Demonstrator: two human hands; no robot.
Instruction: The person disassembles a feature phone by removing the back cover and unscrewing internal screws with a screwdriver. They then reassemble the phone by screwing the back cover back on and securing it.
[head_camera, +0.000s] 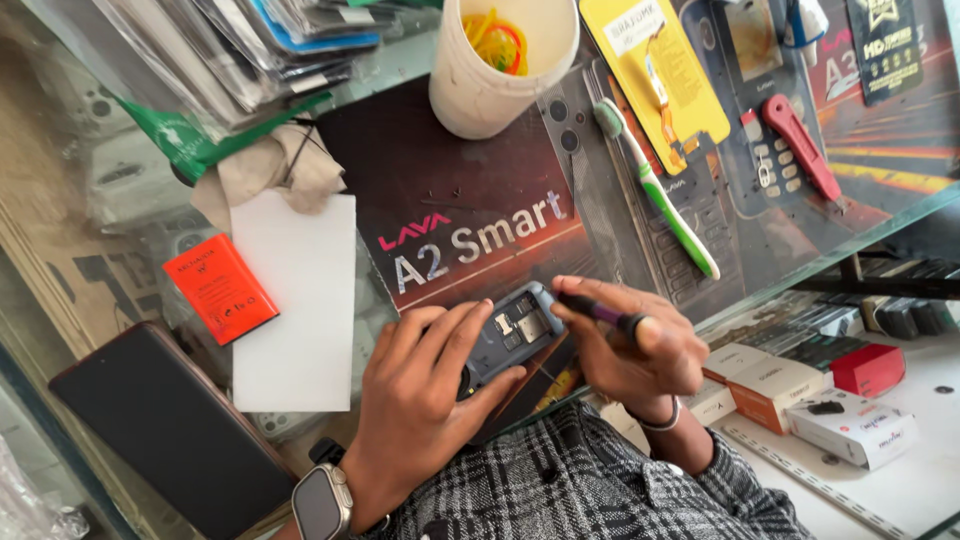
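Note:
My left hand (425, 385) grips a small grey phone (510, 335) with its back cover off, its inner slots facing up. My right hand (635, 340) holds a dark screwdriver (600, 312) with a purple band, its tip at the phone's upper right corner. Both hands work just above the near edge of the glass counter (80, 280). A smartwatch (322, 502) sits on my left wrist, and a bracelet circles my right wrist.
On the counter lie a red battery (220, 288), a white card (298, 300), a black smartphone (165, 425), a cloth (270, 165), a green-and-white toothbrush (660, 195), a white cup (500, 60) of rubber bands, a red tool (802, 145) and a yellow packet (660, 65). Boxes (780, 385) fill the shelf below right.

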